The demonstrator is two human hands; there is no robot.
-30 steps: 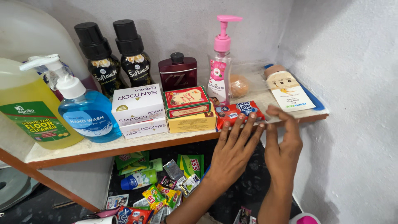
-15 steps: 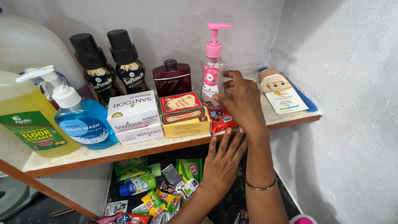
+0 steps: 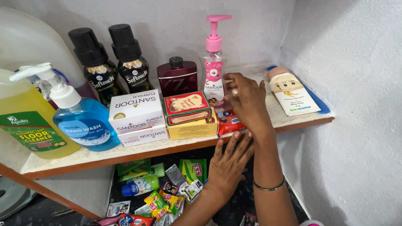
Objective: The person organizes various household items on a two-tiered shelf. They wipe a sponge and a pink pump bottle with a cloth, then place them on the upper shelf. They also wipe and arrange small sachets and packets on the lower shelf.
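On the stone-topped shelf, from the left, stand a yellow jug of cleaner, a blue pump bottle, two black-capped dark bottles, white cartons stacked flat and a red soap box on a yellow one, all faces outward so they read at a glance. The left hand lies with fingers spread flat, tips against the shelf's wooden front edge below a red glossy packet, gripping nothing, seemingly for steadying. The right hand reaches over that packet with fingers curled at the base of the clear pink-pump bottle, though whether its grip has closed I cannot tell; a flat pale tube lies further right.
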